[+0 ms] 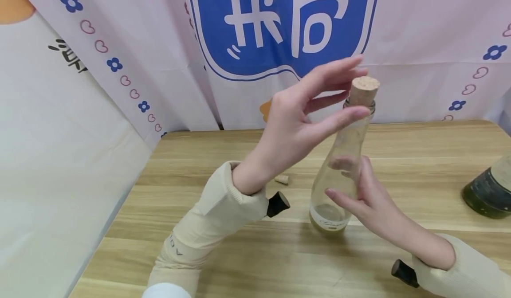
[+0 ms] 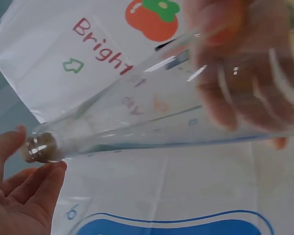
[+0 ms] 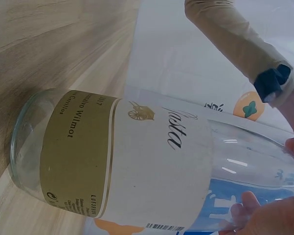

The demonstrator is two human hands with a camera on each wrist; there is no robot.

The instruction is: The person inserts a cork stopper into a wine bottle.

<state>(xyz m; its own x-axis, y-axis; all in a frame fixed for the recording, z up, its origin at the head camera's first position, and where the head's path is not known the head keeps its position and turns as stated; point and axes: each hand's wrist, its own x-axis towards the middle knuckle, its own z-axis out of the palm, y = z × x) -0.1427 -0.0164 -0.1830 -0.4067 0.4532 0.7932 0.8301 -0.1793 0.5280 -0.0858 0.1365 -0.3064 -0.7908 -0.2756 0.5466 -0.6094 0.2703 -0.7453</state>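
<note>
A clear glass wine bottle [image 1: 339, 169] stands at a slight lean over the table, a light cork [image 1: 365, 89] protruding from its mouth. My right hand [image 1: 371, 205] grips the bottle's body, thumb in front and fingers wrapped behind, as the left wrist view shows through the glass. Up at the mouth, my left hand [image 1: 295, 116] has its thumb across the neck and its extended fingers behind the cork; the left wrist view shows the thumb and fingertips [image 2: 58, 169] on either side of the mouth. A white and gold label [image 3: 151, 156] faces the right wrist camera.
A smaller cork [image 1: 282, 179] lies on the wooden table [image 1: 255, 253] behind the left sleeve. At the right edge stands a dark green bottle [image 1: 489, 191], partly cut off. A printed white curtain [image 1: 419, 85] hangs behind the table.
</note>
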